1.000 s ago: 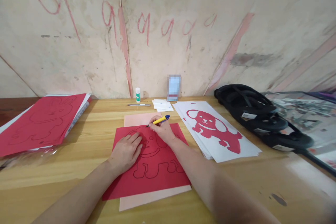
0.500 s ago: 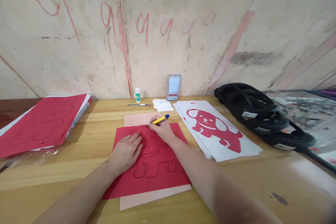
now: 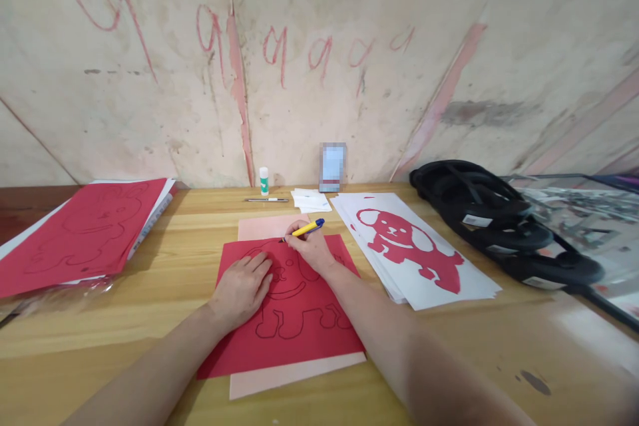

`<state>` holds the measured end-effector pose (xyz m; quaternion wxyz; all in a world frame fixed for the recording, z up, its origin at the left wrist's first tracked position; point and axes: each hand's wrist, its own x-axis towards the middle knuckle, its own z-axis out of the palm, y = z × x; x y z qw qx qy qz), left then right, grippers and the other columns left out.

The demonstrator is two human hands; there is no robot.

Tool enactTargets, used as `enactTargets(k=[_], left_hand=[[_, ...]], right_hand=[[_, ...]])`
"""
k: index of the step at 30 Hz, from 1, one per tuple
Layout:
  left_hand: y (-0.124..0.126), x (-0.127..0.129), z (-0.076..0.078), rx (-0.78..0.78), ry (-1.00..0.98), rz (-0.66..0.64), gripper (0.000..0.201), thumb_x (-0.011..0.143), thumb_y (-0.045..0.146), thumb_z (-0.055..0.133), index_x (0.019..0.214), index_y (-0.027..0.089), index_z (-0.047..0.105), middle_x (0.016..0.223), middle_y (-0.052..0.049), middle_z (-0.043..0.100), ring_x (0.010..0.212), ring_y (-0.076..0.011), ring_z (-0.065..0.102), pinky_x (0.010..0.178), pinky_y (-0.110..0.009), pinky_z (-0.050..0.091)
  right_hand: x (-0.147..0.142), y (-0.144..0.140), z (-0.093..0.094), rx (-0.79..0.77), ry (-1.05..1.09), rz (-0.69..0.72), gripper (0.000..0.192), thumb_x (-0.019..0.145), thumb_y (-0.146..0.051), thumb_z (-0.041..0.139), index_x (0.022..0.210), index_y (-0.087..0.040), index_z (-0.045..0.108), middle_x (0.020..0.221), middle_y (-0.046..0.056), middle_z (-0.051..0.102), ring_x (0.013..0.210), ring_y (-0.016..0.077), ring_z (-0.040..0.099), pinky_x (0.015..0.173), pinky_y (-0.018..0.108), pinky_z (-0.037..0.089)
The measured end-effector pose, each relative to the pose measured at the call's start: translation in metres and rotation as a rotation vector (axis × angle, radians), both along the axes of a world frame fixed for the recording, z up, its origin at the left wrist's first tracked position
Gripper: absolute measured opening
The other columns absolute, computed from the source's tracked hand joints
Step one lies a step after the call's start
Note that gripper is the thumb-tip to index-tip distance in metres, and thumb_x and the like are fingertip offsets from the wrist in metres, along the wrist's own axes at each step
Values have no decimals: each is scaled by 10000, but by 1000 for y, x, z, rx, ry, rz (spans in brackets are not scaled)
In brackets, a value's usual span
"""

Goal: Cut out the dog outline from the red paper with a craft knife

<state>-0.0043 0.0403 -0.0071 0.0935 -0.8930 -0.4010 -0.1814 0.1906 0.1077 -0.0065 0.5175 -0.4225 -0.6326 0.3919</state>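
Note:
My right hand (image 3: 305, 247) pinches a yellow pen-shaped tool (image 3: 307, 228) with a blue end. Its dark tip touches the upper part of a red sheet (image 3: 319, 339); whether that tip is a nib or a blade I cannot make out. A dog outline in dark lines covers the sheet, partly hidden by my hands. Fingers stretched out, my left hand (image 3: 244, 286) lies flat on the sheet's left side, over part of the drawing. A pale pink board (image 3: 279, 376) sticks out from under the sheet at top and bottom.
At right lie white sheets (image 3: 449, 299) bearing a red dog shape, and a black plastic object (image 3: 499, 226). A red sheet stack (image 3: 94, 226) is at left. Along the wall stand a glue stick (image 3: 264, 181), a slim pen-like item (image 3: 267, 200), white paper slips (image 3: 310, 200) and a phone (image 3: 332, 168).
The whole view has shifted very slightly. Both hands, the yellow tool and the red sheet keep nearly the same places relative to one another.

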Motion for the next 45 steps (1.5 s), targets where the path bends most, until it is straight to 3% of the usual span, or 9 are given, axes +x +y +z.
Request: enactTargets(k=[11, 31, 45], left_hand=[[-1, 2, 0, -42, -28, 0, 303, 949, 238, 393, 1156, 140, 592, 1180, -127, 626, 992, -253, 605, 865, -423, 511], [-5, 4, 6, -80, -14, 2, 281, 954, 231, 367, 1079, 148, 604, 1146, -117, 626, 913, -238, 604, 822, -406, 516], [-5, 4, 6, -91, -46, -23, 277, 958, 221, 364, 1076, 137, 600, 1116, -132, 631, 988, -250, 609, 892, -424, 497]], right_hand=[[2, 0, 0, -28, 5, -17, 105, 660, -300, 586, 672, -200, 554, 578, -11, 524, 524, 133, 470, 512, 274, 369], [1, 0, -3, 6, -140, -17, 142, 729, -335, 574, 707, -197, 550, 634, 1, 548, 594, 149, 496, 577, 287, 387], [0, 0, -3, 26, -185, -33, 120, 731, -316, 566, 700, -202, 542, 662, 9, 554, 625, 158, 503, 620, 303, 399]])
